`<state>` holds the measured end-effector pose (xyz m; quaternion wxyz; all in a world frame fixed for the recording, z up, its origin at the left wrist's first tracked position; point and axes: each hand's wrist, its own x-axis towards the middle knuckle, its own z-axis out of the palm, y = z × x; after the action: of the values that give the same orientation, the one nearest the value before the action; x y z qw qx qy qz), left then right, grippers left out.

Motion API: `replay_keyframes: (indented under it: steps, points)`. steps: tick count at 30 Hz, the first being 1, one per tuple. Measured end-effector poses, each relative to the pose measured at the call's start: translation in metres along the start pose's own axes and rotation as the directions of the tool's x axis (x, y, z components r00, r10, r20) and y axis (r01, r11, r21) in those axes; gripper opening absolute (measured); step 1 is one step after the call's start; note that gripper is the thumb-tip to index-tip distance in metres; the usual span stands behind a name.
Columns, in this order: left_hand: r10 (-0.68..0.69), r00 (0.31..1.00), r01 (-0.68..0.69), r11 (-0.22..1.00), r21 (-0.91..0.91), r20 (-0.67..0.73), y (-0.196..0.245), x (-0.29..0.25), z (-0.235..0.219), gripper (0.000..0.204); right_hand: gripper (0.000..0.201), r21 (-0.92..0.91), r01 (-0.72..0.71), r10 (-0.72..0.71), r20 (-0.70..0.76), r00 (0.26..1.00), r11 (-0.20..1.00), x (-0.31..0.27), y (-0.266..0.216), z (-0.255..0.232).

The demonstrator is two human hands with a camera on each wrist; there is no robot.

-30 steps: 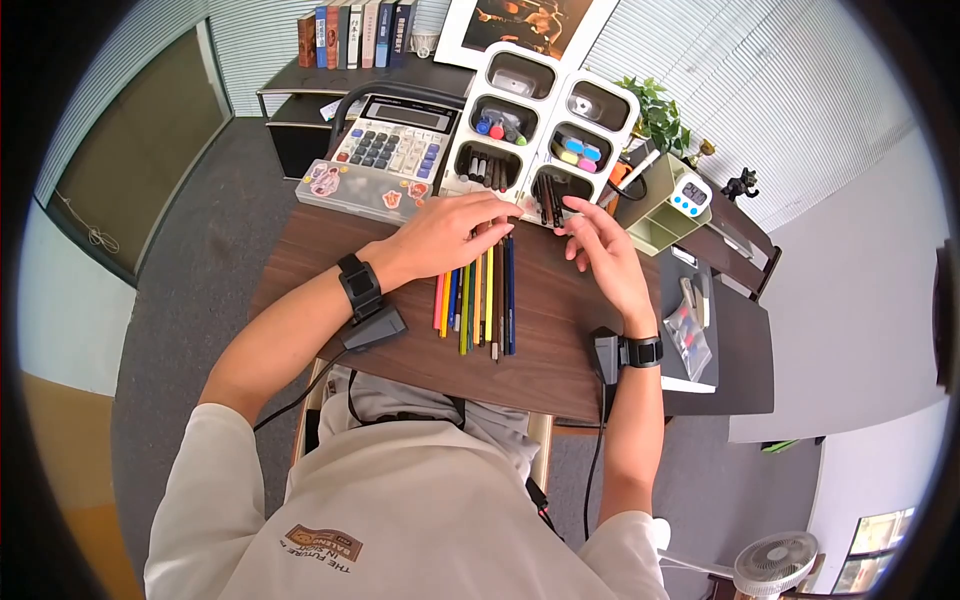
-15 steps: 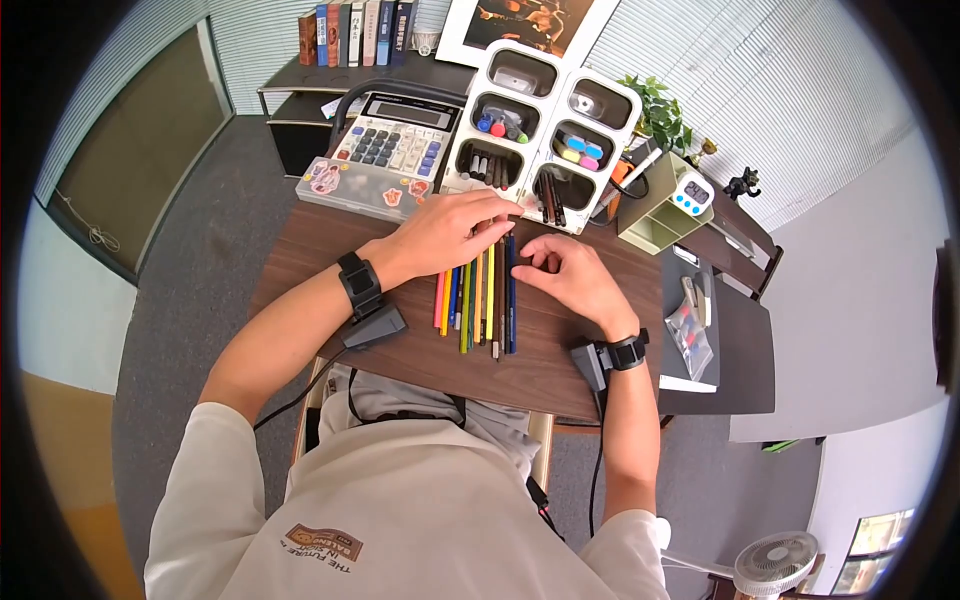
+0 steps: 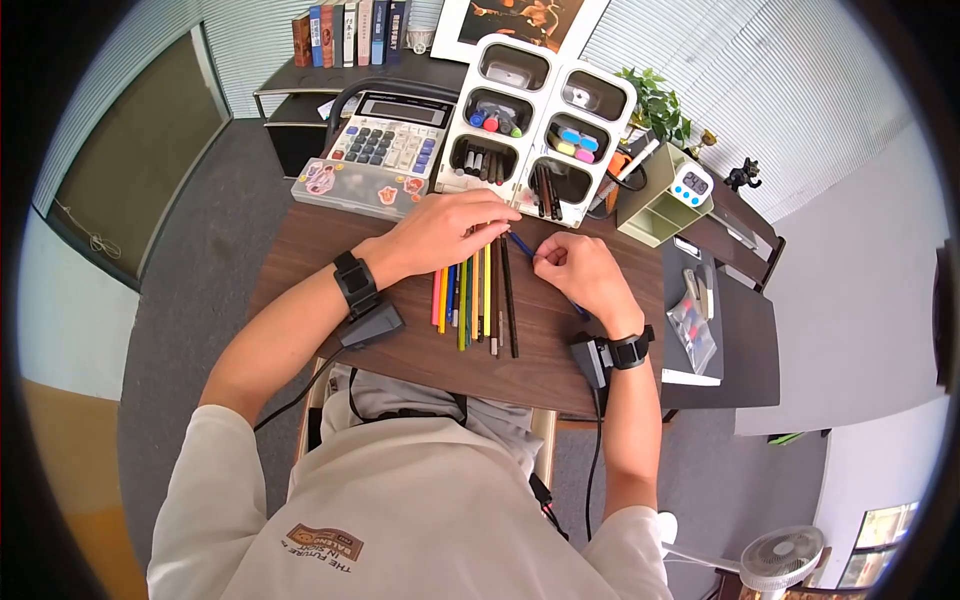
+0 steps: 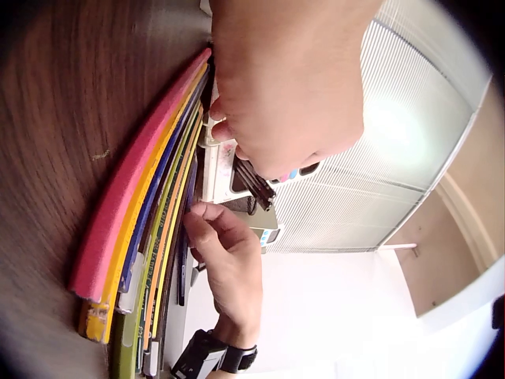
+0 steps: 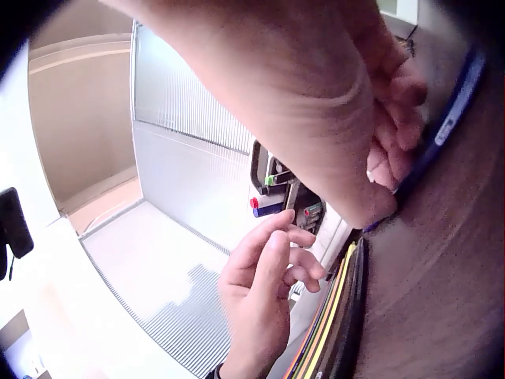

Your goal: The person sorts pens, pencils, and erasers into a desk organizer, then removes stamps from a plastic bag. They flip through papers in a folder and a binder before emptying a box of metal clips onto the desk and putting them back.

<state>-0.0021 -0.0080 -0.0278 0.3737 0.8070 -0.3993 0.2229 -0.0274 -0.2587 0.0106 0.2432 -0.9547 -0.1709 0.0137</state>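
Right hand pinches a blue pencil just above the wooden table.

The blue pencil slants under the right hand's curled fingers, its tip end near the left hand, which hovers or rests, I cannot tell which, at the far ends of the coloured pencils, fingers loosely bent and gripping nothing; these lie side by side, a black one at the right edge. Beyond stand the white organizer, holding pens and markers, and the calculator; farther back, a row of books.
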Motion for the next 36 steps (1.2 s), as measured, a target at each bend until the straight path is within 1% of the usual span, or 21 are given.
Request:
replay_keyframes:
  steps: [1, 2, 3, 4, 5, 6, 10, 12, 13, 15, 16, 17, 19, 20, 21, 23, 25, 28, 30, 34, 36]
  points:
    - [0.054, 0.998, -0.054, 0.999, -0.001, -0.016, 0.0, 0.0, 0.002, 0.021, 0.022, 0.001, -0.002, 0.002, -0.002, 1.0, 1.0, 0.0, 0.001, 0.0]
    - [0.107, 0.994, -0.107, 0.994, -0.003, -0.032, 0.0, 0.0, 0.002, 0.021, 0.022, 0.096, 0.023, -0.026, 0.032, 0.999, 0.995, 0.001, 0.001, -0.001]
    - [0.109, 0.994, -0.109, 0.994, -0.004, -0.03, 0.001, 0.0, 0.002, 0.021, 0.022, 0.19, 0.044, -0.057, 0.064, 0.996, 0.981, 0.001, 0.001, -0.001]
    - [0.116, 0.993, -0.115, 0.993, -0.01, 0.037, 0.001, -0.001, 0.002, 0.021, 0.022, 0.19, 0.043, -0.056, 0.063, 0.996, 0.981, 0.0, 0.0, -0.001]
    - [0.121, 0.987, -0.12, 0.993, -0.017, 0.103, 0.001, -0.001, 0.0, 0.021, 0.022, 0.274, 0.024, -0.054, 0.102, 0.993, 0.961, 0.0, -0.003, -0.002]
    - [0.12, 0.987, -0.119, 0.993, -0.016, 0.103, 0.0, -0.002, -0.001, 0.021, 0.022, 0.356, 0.002, -0.056, 0.14, 0.988, 0.934, 0.0, -0.005, -0.002]
    - [0.183, 0.971, -0.186, 0.983, 0.002, 0.152, 0.0, -0.001, -0.008, 0.021, 0.023, 0.45, -0.029, -0.06, 0.183, 0.981, 0.892, 0.003, 0.005, 0.003]
    - [0.202, 0.965, -0.208, 0.978, 0.02, 0.164, 0.001, 0.0, -0.01, 0.021, 0.028, 0.563, -0.032, -0.146, 0.268, 0.952, 0.826, 0.004, 0.007, 0.001]
    - [0.192, 0.973, -0.195, 0.981, 0.011, 0.132, 0.001, 0.0, -0.01, 0.021, 0.028, 0.563, -0.033, -0.146, 0.269, 0.952, 0.826, 0.002, 0.009, -0.004]
    - [0.178, 0.979, -0.179, 0.984, 0.004, 0.097, -0.001, 0.001, -0.01, 0.02, 0.037, 0.642, -0.139, -0.149, 0.373, 0.916, 0.754, -0.005, -0.002, -0.024]
    - [0.145, 0.989, -0.145, 0.989, 0.002, 0.024, -0.002, 0.002, -0.01, 0.02, 0.045, 0.682, -0.104, -0.219, 0.371, 0.902, 0.724, -0.004, 0.005, -0.027]
    - [0.112, 0.992, -0.113, 0.994, -0.004, -0.049, -0.002, 0.003, -0.011, 0.019, 0.045, 0.681, -0.104, -0.221, 0.372, 0.901, 0.724, -0.006, 0.007, -0.033]
    - [0.097, 0.991, -0.097, 0.995, 0.007, -0.092, -0.003, 0.004, -0.012, 0.018, 0.049, 0.83, -0.038, -0.303, 0.246, 0.921, 0.557, -0.011, 0.01, -0.047]
    - [0.063, 0.991, -0.063, 0.998, 0.002, -0.119, -0.004, 0.003, -0.012, 0.018, 0.055, 0.902, 0.011, -0.38, 0.171, 0.909, 0.432, -0.012, 0.016, -0.05]
    - [0.029, 0.989, -0.03, 1.0, -0.005, -0.146, -0.005, 0.003, -0.012, 0.017, 0.055, 0.901, 0.01, -0.379, 0.173, 0.909, 0.434, -0.012, 0.021, -0.05]
    - [0.017, 0.988, -0.018, 1.0, -0.004, -0.151, -0.005, 0.002, -0.009, 0.018, 0.059, 0.977, 0.013, -0.388, 0.072, 0.919, 0.212, -0.011, 0.023, -0.051]
    - [0.008, 0.988, -0.009, 1.0, -0.002, -0.152, -0.004, 0.002, -0.008, 0.019, 0.06, 0.971, 0.026, -0.355, 0.063, 0.933, 0.238, -0.012, 0.02, -0.049]
    - [0.043, 0.975, -0.044, 0.999, 0.005, -0.22, 0.004, 0.005, -0.008, 0.023, 0.057, 0.939, 0.125, -0.306, -0.022, 0.952, 0.32, -0.014, 0.021, -0.048]
    - [-0.114, 0.982, 0.104, 0.992, -0.071, -0.153, 0.011, 0.005, -0.013, 0.028, 0.053, 0.916, 0.213, -0.297, -0.11, 0.949, 0.341, -0.013, 0.029, -0.049]
    - [-0.095, 0.98, 0.083, 0.994, -0.073, -0.173, 0.004, 0.003, -0.01, 0.027, 0.049, 0.871, 0.297, -0.226, -0.222, 0.948, 0.392, -0.011, 0.037, -0.049]
    - [-0.098, 0.987, 0.09, 0.994, -0.066, -0.13, 0.003, 0.003, -0.011, 0.03, 0.048, 0.854, 0.323, -0.2, -0.261, 0.944, 0.408, -0.011, 0.036, -0.05]
